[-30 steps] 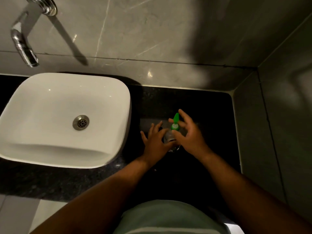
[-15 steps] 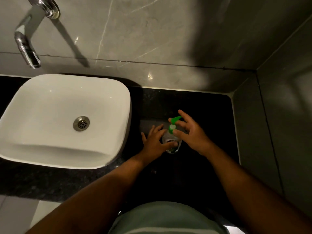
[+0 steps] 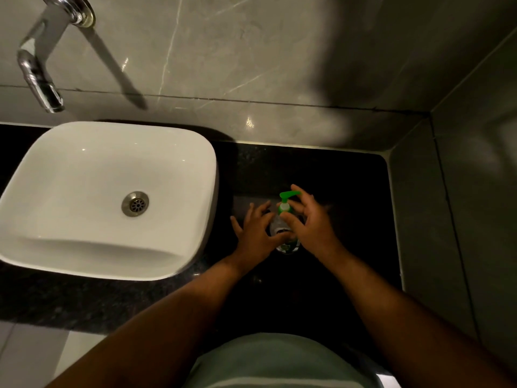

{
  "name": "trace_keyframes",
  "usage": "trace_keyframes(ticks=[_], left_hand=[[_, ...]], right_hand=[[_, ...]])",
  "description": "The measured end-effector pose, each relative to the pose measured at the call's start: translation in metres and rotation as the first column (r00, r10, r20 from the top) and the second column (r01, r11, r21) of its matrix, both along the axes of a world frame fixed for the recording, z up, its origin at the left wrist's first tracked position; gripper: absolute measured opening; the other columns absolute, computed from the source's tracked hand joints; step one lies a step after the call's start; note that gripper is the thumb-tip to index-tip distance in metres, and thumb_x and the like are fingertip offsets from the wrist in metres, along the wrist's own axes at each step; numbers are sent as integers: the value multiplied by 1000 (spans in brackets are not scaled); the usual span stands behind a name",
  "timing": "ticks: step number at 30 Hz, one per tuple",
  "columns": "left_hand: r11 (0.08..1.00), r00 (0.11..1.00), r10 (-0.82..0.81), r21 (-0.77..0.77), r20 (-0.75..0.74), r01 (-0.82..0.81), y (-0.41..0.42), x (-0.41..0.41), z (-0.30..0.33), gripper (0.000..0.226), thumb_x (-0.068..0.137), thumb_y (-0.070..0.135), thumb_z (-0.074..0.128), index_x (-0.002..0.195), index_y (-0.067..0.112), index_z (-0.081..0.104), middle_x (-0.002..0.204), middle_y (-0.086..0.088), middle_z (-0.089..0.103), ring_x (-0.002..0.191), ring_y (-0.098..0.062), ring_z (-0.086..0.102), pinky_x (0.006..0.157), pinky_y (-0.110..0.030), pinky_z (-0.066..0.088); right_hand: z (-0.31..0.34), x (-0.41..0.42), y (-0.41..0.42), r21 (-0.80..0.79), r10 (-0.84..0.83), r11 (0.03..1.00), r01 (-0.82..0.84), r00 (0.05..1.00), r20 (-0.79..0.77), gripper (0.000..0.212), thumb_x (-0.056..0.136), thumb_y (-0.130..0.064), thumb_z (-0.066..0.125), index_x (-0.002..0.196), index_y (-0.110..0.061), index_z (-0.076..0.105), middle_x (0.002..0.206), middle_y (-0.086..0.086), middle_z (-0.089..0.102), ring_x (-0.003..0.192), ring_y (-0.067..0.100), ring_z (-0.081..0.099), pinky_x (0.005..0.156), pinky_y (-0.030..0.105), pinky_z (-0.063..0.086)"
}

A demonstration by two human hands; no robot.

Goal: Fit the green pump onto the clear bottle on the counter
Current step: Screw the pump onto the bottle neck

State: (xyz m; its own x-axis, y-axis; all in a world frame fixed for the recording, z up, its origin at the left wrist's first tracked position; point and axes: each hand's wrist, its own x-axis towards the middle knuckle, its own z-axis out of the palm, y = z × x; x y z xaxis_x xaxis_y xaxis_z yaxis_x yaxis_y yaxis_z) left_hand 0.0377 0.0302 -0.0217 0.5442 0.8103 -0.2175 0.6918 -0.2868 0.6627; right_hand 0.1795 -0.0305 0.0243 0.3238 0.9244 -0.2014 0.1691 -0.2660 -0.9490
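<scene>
The right hand (image 3: 313, 222) was closed loosely about the green pump (image 3: 285, 204), thumb and forefinger pinching its collar while the other fingers fanned out toward one o'clock, most likely so the collar could be twisted down onto the thread. The pump sat upright in the neck of the clear bottle (image 3: 282, 233), its spout pointing toward three o'clock beneath the forefinger; whether the collar was fully seated could not be told. At nine o'clock from the bottle, the left hand (image 3: 256, 233) gripped the bottle's body, thumb reaching across its near side and fingers wrapped round the far side, seemingly to keep it from turning or tipping under the twist. The bottle stood on the dark tabletop (image 3: 335, 175), roughly midway between the white basin (image 3: 70, 175) at nine o'clock and the grey side wall (image 3: 461, 191) at three o'clock, with bare stone all round it. Both forearms converged on it from six o'clock. A chrome tap (image 3: 39, 77) hung from the back wall above the basin at eleven o'clock, well apart from the work.
</scene>
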Motion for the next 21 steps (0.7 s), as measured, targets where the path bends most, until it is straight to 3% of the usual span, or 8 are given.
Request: trace_keyframes(ticks=[3,5,7,11,15,21], left_hand=[[999,1000,-13,30,-13,13,-1,-3,3,81,64,82,46,131,36,53,155,12,22,142,-9,-2,99,-55,-28],[999,999,-14,44,-36,15,-2,-4,8,77,66,77,48,131,34,54,156,9,22,144,-13,-3,100,-57,-27],[998,998,6,56,-63,-2,-4,-3,11,65,73,64,60,129,32,56,156,6,23,144,-17,-2,101,-60,-24],[996,994,68,71,-91,-62,-6,3,16,50,77,51,68,122,30,60,155,4,26,145,-20,1,102,-62,-21],[995,994,67,74,-91,-61,-6,8,16,49,76,54,67,120,33,60,155,3,26,145,-21,0,101,-62,-21],[996,999,-32,80,-32,34,-1,2,10,61,66,74,54,116,39,60,157,4,20,144,-17,-6,97,-55,-30]], right_hand=[[-7,-11,-1,51,-50,998,45,993,108,66,81,-32,67,141,-30,39,115,-21,58,132,23,51,114,54,32],[-8,-16,-2,66,-90,995,79,977,191,63,81,-41,64,138,-36,40,113,-20,59,132,31,49,118,36,28],[-9,-19,-2,89,-132,990,113,961,245,62,80,-44,64,137,-33,43,119,-8,64,126,30,56,115,18,24],[-6,-22,2,117,-204,976,184,959,195,66,78,-40,66,139,-25,45,124,9,65,115,19,63,96,45,54],[-4,-21,2,109,-275,961,255,928,253,70,77,-45,65,140,-27,42,122,4,68,111,6,64,91,38,57],[3,-22,-5,32,-310,949,313,917,249,91,67,-44,81,144,-27,37,120,5,70,113,13,63,98,39,52]])
